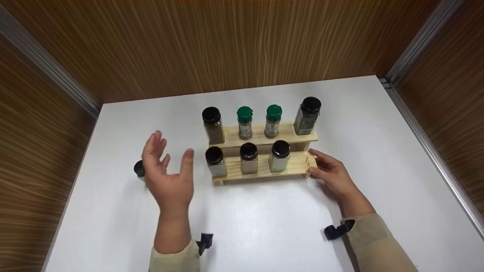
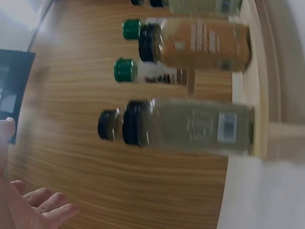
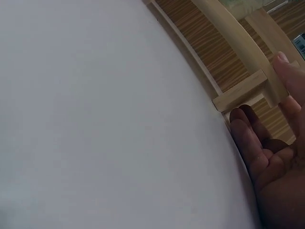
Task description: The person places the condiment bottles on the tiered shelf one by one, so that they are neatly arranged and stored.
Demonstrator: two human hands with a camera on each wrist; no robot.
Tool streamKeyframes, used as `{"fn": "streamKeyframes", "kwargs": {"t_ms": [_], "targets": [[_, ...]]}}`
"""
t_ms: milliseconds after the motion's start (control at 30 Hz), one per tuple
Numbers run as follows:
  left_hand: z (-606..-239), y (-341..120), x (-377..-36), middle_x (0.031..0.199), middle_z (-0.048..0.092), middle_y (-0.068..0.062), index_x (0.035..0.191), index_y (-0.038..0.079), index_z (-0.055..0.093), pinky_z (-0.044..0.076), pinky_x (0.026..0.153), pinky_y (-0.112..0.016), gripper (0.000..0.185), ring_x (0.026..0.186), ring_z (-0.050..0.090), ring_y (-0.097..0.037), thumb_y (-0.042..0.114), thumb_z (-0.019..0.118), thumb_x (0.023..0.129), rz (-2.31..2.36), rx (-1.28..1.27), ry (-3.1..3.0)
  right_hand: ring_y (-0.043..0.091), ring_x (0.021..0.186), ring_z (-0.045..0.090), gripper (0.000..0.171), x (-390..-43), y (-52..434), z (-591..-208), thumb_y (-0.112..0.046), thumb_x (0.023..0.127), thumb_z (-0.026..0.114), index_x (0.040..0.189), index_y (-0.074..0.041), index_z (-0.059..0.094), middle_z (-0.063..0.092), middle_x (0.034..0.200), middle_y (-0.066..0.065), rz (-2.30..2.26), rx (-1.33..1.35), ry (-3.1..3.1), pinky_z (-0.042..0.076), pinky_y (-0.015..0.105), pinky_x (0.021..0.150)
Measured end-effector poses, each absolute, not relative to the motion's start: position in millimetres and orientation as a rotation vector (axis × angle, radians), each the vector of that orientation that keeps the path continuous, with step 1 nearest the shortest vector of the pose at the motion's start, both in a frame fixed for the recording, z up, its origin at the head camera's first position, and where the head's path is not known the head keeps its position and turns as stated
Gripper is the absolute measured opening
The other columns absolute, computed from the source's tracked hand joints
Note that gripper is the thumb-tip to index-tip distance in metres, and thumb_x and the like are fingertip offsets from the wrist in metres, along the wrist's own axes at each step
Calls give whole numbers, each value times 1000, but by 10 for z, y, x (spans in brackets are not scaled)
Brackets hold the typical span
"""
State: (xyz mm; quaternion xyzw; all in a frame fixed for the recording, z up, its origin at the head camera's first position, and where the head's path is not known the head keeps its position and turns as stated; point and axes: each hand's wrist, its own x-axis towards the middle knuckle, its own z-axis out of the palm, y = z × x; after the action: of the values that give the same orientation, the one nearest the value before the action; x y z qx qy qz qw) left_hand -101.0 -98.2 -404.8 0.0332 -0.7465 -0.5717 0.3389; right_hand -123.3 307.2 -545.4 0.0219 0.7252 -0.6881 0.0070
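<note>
A two-step wooden spice rack (image 1: 298,162) stands on the table. My right hand (image 1: 334,175) grips its right end, the thumb (image 3: 288,71) on the lower shelf's end and fingers curled below it. My left hand (image 1: 170,185) is raised left of the rack, thumb and fingers spread apart, holding nothing. Just behind it is a black-capped jar (image 1: 139,168), mostly hidden by the hand. On the lower shelf stand three black-capped spice jars (image 1: 249,160); the nearest to my left hand is a pale-filled jar (image 2: 195,125). The shelf's right end has no jar.
The upper shelf holds two green-capped jars (image 1: 245,122) between a brown-filled jar (image 1: 214,128) and a dark jar (image 1: 307,117), both black-capped. Wood-grain panels (image 1: 242,45) close in the white table (image 1: 249,223) at the back and sides.
</note>
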Motion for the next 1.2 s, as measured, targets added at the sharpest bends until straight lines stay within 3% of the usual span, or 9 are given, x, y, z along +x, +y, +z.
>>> {"fn": "streamKeyframes", "kwargs": {"t_ms": [200,367,567,700,900,1033,1200], "targets": [[-4185,-1238,-1040,153,55,-14,150,-1,50,39,116,-50,69,142,49,-27,9,84,91,-1316,164,-2010,15,96,68,67,-1226,3076,-5455,17,92,71,153,8,47,67,118,13,-2160,57,2227,61,27,75],[-4336,-1414,-1075,147,55,-21,147,-6,51,40,114,-51,70,136,50,-33,8,86,88,-1222,197,-2034,16,94,68,67,-1204,3075,-5469,18,91,71,153,9,47,67,117,14,-2164,76,2225,61,27,75],[-4474,-1603,-1127,152,50,-20,150,-2,49,37,114,-54,75,140,45,-34,11,87,87,-1235,340,-2095,16,95,68,66,-1205,3078,-5469,18,91,71,152,9,48,66,118,14,-2180,79,2218,61,28,75],[-4582,-1712,-1176,160,42,-20,157,1,43,30,120,-54,85,148,38,-35,14,89,86,-1293,415,-2140,14,91,68,65,-1207,3084,-5455,17,92,71,152,8,49,65,115,16,-2160,63,2257,61,27,75],[-4760,-1805,-1212,173,19,-17,167,7,24,18,127,-52,108,160,15,-32,18,92,84,-1398,545,-2205,14,92,69,65,-1219,3090,-5451,15,92,72,152,7,49,65,114,17,-2132,50,2290,61,27,76],[-4855,-1839,-1242,175,14,-14,168,11,18,20,127,-49,113,160,15,-32,17,92,83,-1441,602,-2204,14,91,69,65,-1230,3083,-5456,17,91,72,152,8,50,65,114,16,-2142,45,2283,61,27,75],[-4948,-1868,-1258,173,18,-18,169,10,16,25,124,-55,111,158,21,-39,14,89,85,-1483,636,-2214,15,92,69,65,-1231,3077,-5447,16,91,72,151,8,50,66,114,17,-2149,57,2271,61,28,75]]}}
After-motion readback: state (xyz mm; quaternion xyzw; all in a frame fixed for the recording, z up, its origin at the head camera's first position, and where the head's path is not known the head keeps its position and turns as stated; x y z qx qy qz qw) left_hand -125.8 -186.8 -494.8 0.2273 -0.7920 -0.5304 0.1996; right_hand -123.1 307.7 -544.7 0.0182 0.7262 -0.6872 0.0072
